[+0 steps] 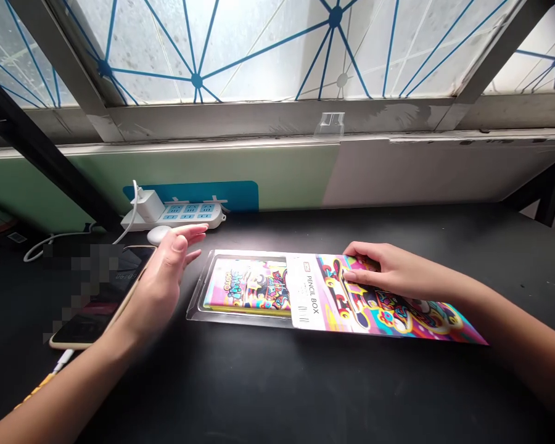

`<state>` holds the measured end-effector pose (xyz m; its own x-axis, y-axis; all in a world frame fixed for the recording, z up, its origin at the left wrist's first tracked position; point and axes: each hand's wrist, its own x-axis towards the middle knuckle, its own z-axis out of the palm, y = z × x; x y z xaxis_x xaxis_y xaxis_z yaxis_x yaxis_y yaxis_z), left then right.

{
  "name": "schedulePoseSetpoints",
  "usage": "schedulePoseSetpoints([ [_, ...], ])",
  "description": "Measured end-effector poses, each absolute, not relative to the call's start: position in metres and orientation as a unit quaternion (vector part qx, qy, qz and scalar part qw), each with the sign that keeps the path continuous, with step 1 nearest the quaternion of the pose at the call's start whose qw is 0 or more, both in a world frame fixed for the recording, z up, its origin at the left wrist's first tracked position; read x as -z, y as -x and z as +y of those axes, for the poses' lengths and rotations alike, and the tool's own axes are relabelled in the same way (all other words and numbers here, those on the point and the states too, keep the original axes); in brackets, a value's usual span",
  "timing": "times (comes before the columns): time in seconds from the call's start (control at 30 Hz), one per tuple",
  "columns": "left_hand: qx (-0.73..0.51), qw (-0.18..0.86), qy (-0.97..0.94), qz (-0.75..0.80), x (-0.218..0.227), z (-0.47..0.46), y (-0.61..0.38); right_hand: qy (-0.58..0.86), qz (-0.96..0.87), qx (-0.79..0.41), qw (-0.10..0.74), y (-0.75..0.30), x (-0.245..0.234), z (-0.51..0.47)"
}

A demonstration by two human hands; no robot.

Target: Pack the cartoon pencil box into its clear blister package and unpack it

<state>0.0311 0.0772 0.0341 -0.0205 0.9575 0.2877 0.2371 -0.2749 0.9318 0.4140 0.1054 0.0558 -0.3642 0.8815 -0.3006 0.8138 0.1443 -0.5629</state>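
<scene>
- Between the two hands, flat on the black table (pixel 277 382): pencil box (pixel 305 293) in a clear plastic pack with a colourful printed card sleeve.
- Long axis of the pencil box runs left to right, from near the left hand across to under the right hand; the far right corner of the card slopes slightly toward the person.
- Clear-plastic end points at the left hand; card end points right. The "PENCIL BOX" label reads sideways, across the long axis.
- Right hand (pixel 388 271): fingers laid flat on top of the card, palm down, pressing rather than gripping; not curled round anything.
- Left hand (pixel 166 271): open, fingers extended and together, edge-on, raised just beside the left end of the pack; no contact visible.
- Beside the left hand, on its outer side: phone (pixel 97 308) lying flat, cable attached.
- Beyond the left hand, against the wall: white power strip (pixel 185 213) with a charger plugged in.
</scene>
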Motion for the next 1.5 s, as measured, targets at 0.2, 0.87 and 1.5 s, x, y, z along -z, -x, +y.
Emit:
schedulePoseSetpoints([
  [0.2, -0.522, 0.458, -0.586, 0.418, -0.013, 0.075, -0.048, 0.567, -0.743, -0.353, 0.032, -0.425, -0.056, 0.109],
  [0.87, -0.552, 0.514, -0.48, 0.447, -0.016, 0.071, -0.05, 0.442, -0.892, -0.086, 0.046, -0.259, -0.068, 0.112],
  [1.5, -0.529, 0.53, -0.449, 0.488, -0.024, 0.073, -0.049, 0.577, -0.615, -0.402, 0.355, -0.373, -0.024, 0.103],
])
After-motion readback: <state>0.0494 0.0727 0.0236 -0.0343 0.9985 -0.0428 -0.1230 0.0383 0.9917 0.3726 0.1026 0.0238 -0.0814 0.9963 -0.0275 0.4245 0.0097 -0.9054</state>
